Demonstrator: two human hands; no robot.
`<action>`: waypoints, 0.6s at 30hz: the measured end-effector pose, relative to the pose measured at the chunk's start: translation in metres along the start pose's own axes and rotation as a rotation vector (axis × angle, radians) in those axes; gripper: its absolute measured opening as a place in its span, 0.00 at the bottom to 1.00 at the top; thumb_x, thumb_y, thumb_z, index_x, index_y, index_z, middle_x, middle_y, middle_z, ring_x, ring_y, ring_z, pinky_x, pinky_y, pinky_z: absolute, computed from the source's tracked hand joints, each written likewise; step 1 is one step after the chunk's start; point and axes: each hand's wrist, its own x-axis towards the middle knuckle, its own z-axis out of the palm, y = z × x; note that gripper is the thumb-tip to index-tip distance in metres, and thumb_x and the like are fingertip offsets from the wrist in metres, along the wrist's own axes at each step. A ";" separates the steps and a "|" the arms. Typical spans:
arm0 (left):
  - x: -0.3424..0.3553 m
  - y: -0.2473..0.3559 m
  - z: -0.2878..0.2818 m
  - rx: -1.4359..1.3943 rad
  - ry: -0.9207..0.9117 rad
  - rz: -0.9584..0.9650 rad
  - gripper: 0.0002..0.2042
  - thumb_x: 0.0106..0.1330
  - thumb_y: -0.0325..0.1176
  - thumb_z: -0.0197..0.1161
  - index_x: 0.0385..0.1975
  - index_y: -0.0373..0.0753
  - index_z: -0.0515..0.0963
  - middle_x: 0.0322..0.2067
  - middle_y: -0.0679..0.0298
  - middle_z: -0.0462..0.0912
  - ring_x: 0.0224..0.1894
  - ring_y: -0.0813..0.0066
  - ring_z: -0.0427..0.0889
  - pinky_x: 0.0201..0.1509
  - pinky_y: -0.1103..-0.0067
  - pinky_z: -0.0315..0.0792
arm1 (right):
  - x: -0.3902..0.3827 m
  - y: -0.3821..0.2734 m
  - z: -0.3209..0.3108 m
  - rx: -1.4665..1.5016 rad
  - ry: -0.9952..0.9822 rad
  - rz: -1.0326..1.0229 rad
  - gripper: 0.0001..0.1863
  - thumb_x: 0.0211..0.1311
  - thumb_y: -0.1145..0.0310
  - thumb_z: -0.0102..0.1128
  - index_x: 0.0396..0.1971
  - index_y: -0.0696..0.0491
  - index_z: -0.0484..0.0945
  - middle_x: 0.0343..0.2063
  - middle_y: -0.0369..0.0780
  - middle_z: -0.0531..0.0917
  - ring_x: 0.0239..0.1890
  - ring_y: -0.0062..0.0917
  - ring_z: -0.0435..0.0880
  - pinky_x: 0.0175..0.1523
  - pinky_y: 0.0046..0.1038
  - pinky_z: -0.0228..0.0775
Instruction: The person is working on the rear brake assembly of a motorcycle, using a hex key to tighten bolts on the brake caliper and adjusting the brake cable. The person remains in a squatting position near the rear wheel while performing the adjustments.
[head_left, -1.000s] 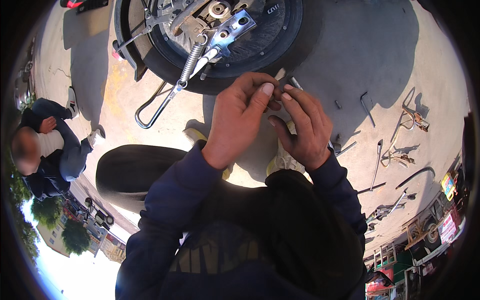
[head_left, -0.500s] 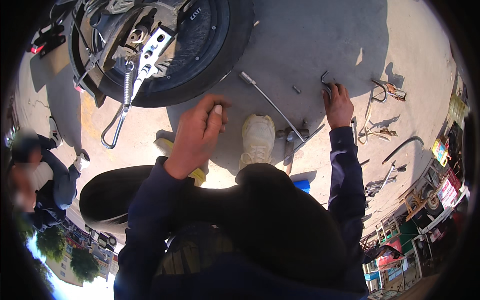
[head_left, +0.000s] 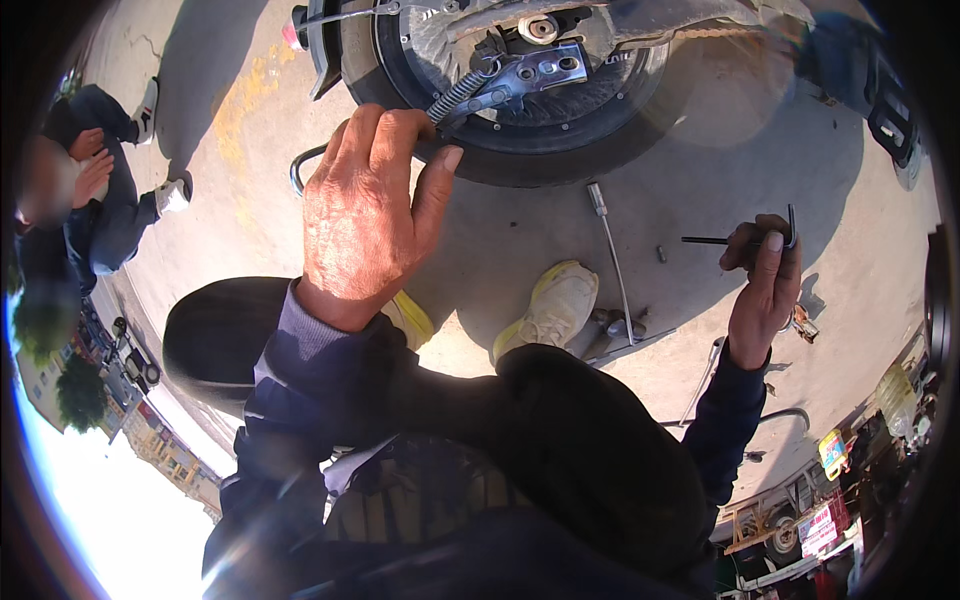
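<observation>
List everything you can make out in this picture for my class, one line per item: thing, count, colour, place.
Wheel: one, black, top centre.
Kickstand: one, silver, against the wheel's side.
Spring: one, silver, along the kickstand.
Long rod: one, silver, ground below the wheel.
Small cylinder: one, dark, ground right of the rod.
Curved strip: one, black, ground, lower right.
Container: one, mostly yellow, lower right.
Seated person: one, dark clothing, left edge.
Hex key: one, black, right side.
Background clutter: uncounted, mixed colours, lower corners; too small to tell.
Shoes: two, white and yellow, centre.
Left hand: one, navy sleeve, at the kickstand; contact unclear.
Right hand: one, navy sleeve, holding the hex key.
</observation>
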 end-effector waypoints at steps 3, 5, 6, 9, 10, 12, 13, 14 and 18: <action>0.019 -0.021 0.014 0.080 0.036 0.056 0.23 0.68 0.47 0.67 0.48 0.32 0.75 0.40 0.51 0.78 0.46 0.52 0.81 0.46 0.64 0.77 | 0.021 -0.061 0.057 0.190 0.049 -0.452 0.19 0.82 0.58 0.38 0.48 0.61 0.71 0.42 0.53 0.84 0.36 0.34 0.88 0.43 0.31 0.82; 0.024 -0.030 0.035 0.063 0.027 0.048 0.25 0.67 0.50 0.68 0.47 0.31 0.76 0.38 0.50 0.79 0.42 0.50 0.82 0.44 0.64 0.78 | 0.032 -0.076 0.096 0.290 0.028 -0.595 0.20 0.83 0.61 0.33 0.48 0.62 0.70 0.46 0.58 0.82 0.40 0.41 0.89 0.48 0.35 0.84; 0.026 -0.033 0.042 0.009 0.022 0.040 0.24 0.65 0.50 0.69 0.44 0.32 0.77 0.37 0.51 0.79 0.41 0.51 0.82 0.44 0.65 0.79 | 0.036 -0.080 0.112 0.317 0.015 -0.632 0.20 0.83 0.61 0.32 0.48 0.63 0.70 0.47 0.59 0.82 0.41 0.43 0.89 0.49 0.36 0.85; 0.031 -0.031 0.051 -0.061 0.032 0.056 0.23 0.66 0.49 0.69 0.42 0.31 0.78 0.35 0.51 0.82 0.38 0.51 0.84 0.40 0.66 0.80 | 0.038 -0.073 0.138 0.352 0.062 -0.551 0.17 0.82 0.64 0.39 0.47 0.64 0.70 0.45 0.56 0.84 0.41 0.36 0.89 0.48 0.31 0.81; 0.031 -0.031 0.051 -0.076 0.029 0.051 0.22 0.66 0.49 0.69 0.42 0.31 0.78 0.34 0.51 0.82 0.37 0.52 0.85 0.39 0.66 0.80 | 0.038 -0.071 0.143 0.365 0.056 -0.523 0.15 0.81 0.65 0.42 0.47 0.64 0.71 0.45 0.55 0.84 0.40 0.33 0.88 0.48 0.28 0.79; 0.031 -0.030 0.050 -0.102 0.023 0.036 0.22 0.66 0.48 0.68 0.41 0.31 0.78 0.33 0.51 0.83 0.34 0.52 0.85 0.37 0.66 0.80 | 0.037 -0.067 0.149 0.361 0.085 -0.525 0.14 0.81 0.66 0.43 0.46 0.63 0.71 0.44 0.53 0.85 0.40 0.31 0.88 0.48 0.27 0.78; 0.031 -0.029 0.050 -0.111 0.030 0.032 0.22 0.67 0.48 0.68 0.41 0.31 0.79 0.33 0.51 0.83 0.34 0.52 0.85 0.36 0.66 0.80 | 0.036 -0.066 0.151 0.367 0.089 -0.518 0.14 0.81 0.66 0.43 0.45 0.63 0.71 0.44 0.53 0.85 0.40 0.32 0.88 0.48 0.27 0.78; 0.032 -0.028 0.050 -0.121 0.037 0.028 0.21 0.67 0.48 0.68 0.41 0.31 0.79 0.33 0.52 0.83 0.33 0.52 0.85 0.35 0.67 0.80 | 0.036 -0.066 0.152 0.374 0.094 -0.512 0.14 0.81 0.66 0.42 0.45 0.63 0.71 0.44 0.53 0.85 0.40 0.32 0.88 0.48 0.27 0.79; 0.029 -0.031 0.052 -0.132 0.051 0.039 0.21 0.67 0.48 0.68 0.40 0.31 0.79 0.33 0.52 0.83 0.33 0.53 0.85 0.35 0.67 0.80 | 0.033 -0.070 0.151 0.340 0.089 -0.490 0.14 0.81 0.66 0.43 0.45 0.62 0.71 0.44 0.52 0.85 0.40 0.32 0.88 0.48 0.28 0.79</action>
